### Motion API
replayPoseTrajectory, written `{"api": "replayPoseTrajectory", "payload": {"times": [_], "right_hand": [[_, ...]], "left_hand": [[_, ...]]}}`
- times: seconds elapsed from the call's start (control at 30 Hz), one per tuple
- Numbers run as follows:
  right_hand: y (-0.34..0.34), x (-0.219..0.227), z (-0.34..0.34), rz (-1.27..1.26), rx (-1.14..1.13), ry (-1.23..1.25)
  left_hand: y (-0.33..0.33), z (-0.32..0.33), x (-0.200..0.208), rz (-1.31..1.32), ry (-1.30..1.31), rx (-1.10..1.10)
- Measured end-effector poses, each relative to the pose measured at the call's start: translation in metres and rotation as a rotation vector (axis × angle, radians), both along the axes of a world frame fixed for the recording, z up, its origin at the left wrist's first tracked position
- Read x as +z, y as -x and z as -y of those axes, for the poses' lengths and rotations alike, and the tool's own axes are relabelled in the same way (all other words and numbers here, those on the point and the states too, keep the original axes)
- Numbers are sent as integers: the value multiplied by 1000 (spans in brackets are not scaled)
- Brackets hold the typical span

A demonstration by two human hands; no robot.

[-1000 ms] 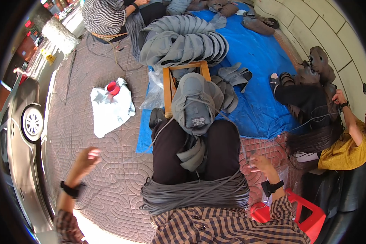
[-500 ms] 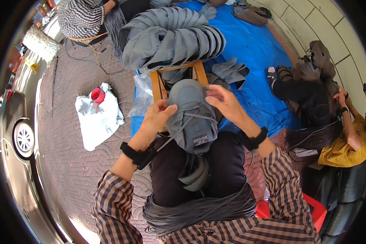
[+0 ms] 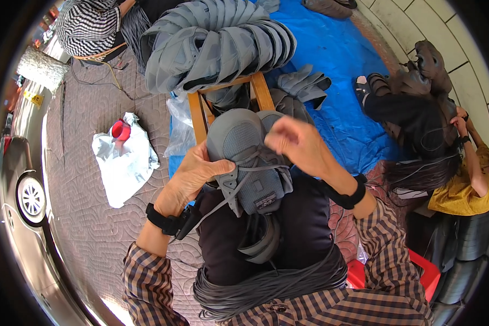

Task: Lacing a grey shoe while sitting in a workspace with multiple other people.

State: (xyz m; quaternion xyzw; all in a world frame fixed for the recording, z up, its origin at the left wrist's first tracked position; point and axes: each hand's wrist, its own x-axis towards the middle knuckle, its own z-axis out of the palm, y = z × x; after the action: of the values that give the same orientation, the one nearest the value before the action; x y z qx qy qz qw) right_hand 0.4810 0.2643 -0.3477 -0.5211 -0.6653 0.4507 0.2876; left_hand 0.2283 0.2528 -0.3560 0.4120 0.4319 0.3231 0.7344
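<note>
- While one grey shoe upper (image 3: 249, 157) rests on the lap, left hand (image 3: 193, 175) grips its nine-o'clock side.
- Right hand (image 3: 296, 142) pinches one grey lace (image 3: 266, 167) at two o'clock.
- One wooden stool (image 3: 228, 100) stands at twelve.

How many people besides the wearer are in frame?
2. One in a striped top at the upper left, past the stack of grey shoe uppers. One in a yellow top at the right edge, by the wall. More may be hidden beyond the rim.
</note>
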Motion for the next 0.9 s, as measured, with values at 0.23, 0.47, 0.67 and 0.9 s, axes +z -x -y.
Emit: {"api": "replayPoseTrajectory", "payload": {"times": [0.23,0.47,0.67,0.9], "right_hand": [[7,11,22,287,253,-587],[-24,-10,-4,-234,239,402],[-18,-2,11,-39,205,195],[-9,13,17,207,124,-68]], "left_hand": [[-13,8,5,-258,-94,180],[-3,58,18,-430,-163,11],[-2,61,30,-293,22,-105],[19,48,18,-537,6,58]]}}
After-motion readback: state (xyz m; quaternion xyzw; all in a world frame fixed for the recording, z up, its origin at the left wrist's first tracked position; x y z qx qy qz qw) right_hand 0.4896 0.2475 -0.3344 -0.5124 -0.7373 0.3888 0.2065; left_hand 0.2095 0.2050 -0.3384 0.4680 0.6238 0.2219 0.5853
